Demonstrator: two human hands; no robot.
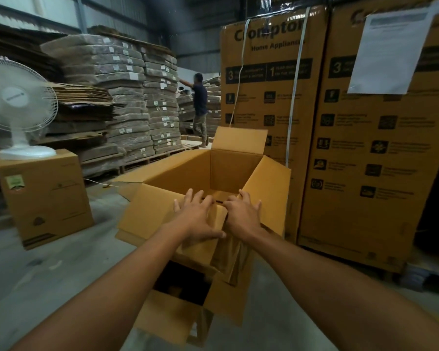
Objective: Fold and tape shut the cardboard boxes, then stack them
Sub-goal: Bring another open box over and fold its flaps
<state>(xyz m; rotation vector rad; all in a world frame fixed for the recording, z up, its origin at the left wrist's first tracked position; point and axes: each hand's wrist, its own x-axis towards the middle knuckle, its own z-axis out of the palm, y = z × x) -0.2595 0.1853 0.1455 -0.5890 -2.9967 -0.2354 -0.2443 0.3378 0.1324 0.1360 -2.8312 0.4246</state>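
Head view: on the grey concrete warehouse floor point(61, 262) stands the open brown cardboard box point(178, 173), flaps up. The left hand point(198, 216) and right hand point(243, 215) press its near flap, fingers spread, gripping nothing. Tall printed cartons point(365, 148) crowd its right; a white table fan point(18, 107) tops a smaller carton point(46, 196) at left.

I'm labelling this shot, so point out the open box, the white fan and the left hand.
open box point(178, 177), head view, inner left wall.
white fan point(13, 97), head view, hub of its grille.
left hand point(195, 216), head view, back of the hand.
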